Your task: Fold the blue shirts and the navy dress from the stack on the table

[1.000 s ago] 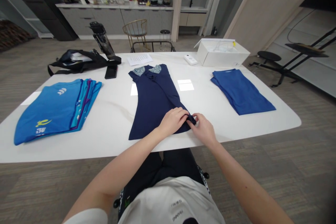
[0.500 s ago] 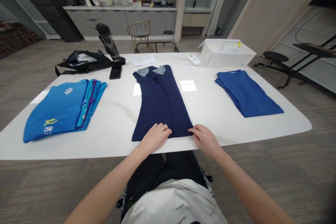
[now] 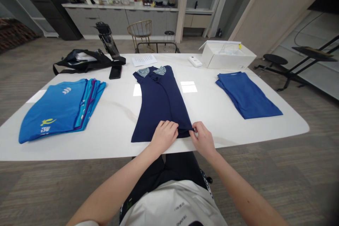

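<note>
A navy dress (image 3: 161,102) with a patterned grey-blue collar lies partly folded lengthwise on the white table (image 3: 116,137), its hem toward me. My left hand (image 3: 165,135) is closed on the hem's upper layer, right of its middle; the fingertips are partly hidden. At the hem's right corner, my right hand (image 3: 202,138) pinches the fabric between thumb and fingers. Between both hands the edge is lifted slightly, opening a small gap in the layers.
Folded blue shirts (image 3: 63,107) are stacked at left, and a folded blue garment (image 3: 247,95) lies at right. Farther back are a black bag (image 3: 84,60), a bottle (image 3: 107,40), a phone (image 3: 115,72), paper (image 3: 144,60), a white device (image 3: 195,61) and a white box (image 3: 227,56).
My left hand has slid right along the hem, nearer my right hand. The hem's right part has risen a little between them. The view has shifted slightly.
</note>
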Motion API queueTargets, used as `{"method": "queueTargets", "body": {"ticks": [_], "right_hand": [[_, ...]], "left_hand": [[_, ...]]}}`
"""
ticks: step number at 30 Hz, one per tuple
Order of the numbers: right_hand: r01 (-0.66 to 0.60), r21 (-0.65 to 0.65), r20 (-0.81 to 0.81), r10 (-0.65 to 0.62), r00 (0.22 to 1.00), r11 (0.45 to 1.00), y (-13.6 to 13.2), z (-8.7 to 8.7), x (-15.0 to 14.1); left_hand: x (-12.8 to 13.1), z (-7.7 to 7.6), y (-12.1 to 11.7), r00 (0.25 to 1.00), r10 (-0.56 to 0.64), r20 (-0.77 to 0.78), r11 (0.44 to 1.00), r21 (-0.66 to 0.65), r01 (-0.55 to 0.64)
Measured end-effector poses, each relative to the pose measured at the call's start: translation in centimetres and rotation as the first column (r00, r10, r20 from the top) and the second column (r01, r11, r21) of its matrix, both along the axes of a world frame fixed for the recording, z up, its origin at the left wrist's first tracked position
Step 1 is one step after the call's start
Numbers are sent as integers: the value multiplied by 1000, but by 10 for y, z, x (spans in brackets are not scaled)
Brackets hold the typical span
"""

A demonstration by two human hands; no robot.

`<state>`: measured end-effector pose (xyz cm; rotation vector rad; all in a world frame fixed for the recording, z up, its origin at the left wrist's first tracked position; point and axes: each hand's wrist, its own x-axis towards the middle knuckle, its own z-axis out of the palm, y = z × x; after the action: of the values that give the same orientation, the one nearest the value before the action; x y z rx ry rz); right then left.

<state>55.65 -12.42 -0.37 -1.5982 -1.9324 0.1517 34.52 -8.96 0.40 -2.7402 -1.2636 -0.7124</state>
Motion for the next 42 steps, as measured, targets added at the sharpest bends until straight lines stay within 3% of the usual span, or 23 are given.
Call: {"method": "queueTargets", "body": {"ticks": [3,7,11,19,25,27,30,33,38,42], "right_hand": [[75,-66,133,-66,989,995,0,0,-4],[119,-142,237,-83,968,983,-4,2,-4],[-58,-100,194,77,978,993,-9,0,-1],[-236,-66,266,245,932,969,-13,-8,8],[-257,-101,205,273,940,961,-14,4,13],[-227,-139,141,246,959,964,-2,10,16],[-176,-238,48,193,980,955,37,19,20],[-194,-295,-31,194,981,936,95,28,18],[-205,-320,-118,176,977,925,198,34,0],[-148,-308,-160,102,982,940,264,26,-19]], "left_hand": [[-5,0,-2,996,75,52,995,60,-78],[-21,14,-5,998,23,52,985,169,-31],[-38,27,-16,1000,15,16,982,186,-18],[-44,-5,-48,989,44,-143,996,-72,-55],[-52,10,-44,997,29,70,954,-301,-7],[-59,17,-25,987,62,147,936,-352,-6],[-73,24,27,965,128,227,916,-400,-27],[-84,27,101,946,240,217,888,-444,-123],[-82,31,232,860,503,83,814,-379,-440],[-69,30,316,813,582,-2,729,-442,-523]]}}
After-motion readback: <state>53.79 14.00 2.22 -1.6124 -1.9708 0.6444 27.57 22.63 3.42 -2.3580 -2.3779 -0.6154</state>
